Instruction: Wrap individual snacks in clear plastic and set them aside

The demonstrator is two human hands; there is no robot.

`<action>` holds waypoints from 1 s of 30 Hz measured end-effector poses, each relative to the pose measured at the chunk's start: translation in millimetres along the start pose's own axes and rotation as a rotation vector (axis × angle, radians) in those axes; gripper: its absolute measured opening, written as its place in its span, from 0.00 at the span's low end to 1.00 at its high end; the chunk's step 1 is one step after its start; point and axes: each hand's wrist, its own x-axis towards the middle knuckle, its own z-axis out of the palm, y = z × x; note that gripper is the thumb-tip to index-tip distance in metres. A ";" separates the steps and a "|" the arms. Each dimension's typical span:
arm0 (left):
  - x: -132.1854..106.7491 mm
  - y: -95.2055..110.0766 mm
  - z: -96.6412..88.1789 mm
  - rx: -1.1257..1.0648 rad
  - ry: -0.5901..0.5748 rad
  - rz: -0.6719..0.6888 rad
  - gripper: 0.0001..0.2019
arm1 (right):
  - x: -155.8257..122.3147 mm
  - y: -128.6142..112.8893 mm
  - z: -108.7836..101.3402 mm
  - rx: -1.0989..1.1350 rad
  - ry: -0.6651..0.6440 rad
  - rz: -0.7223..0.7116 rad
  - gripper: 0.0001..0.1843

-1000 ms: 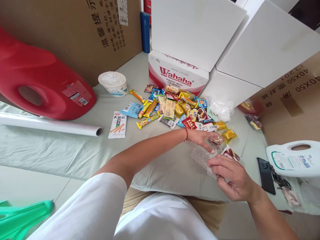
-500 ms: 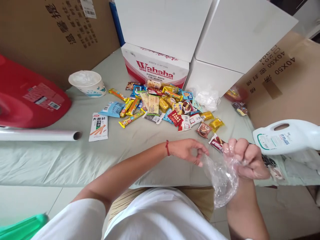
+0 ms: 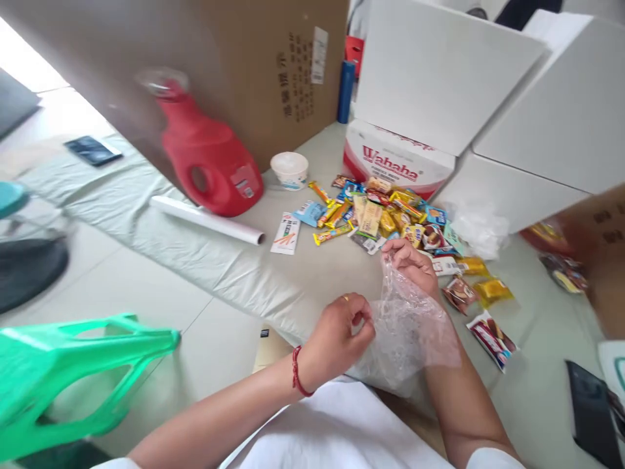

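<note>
A thin clear plastic bag (image 3: 410, 332) hangs between my two hands above my lap. My left hand (image 3: 342, 335), with a red string on its wrist, is closed in a pinch on the bag's near edge. My right hand (image 3: 415, 264) is closed on the bag's far edge, and its forearm shows through the plastic. Just beyond my right hand lies a pile of small wrapped snacks (image 3: 385, 215) on the pale sheet (image 3: 234, 267). A few loose packets, brown (image 3: 459, 293), yellow (image 3: 493, 290) and red-white (image 3: 491, 339), lie to the right of the bag.
A red detergent jug (image 3: 209, 163), a white roll (image 3: 205, 219), a paper bowl (image 3: 290, 170) and a long white packet (image 3: 286, 233) lie left of the pile. Wahaha carton (image 3: 395, 166), white boxes and cardboard stand behind. Green plastic stool (image 3: 63, 371) at lower left; dark phone (image 3: 590, 410) lower right.
The view has swung left. My left hand, which was apart from the bag, now pinches its near edge, and my right hand has moved forward so the bag is spread between them.
</note>
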 end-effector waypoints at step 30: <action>53.1 -74.1 -5.3 -1.037 -0.629 -0.865 0.39 | 38.4 37.0 20.4 0.627 0.251 0.015 0.26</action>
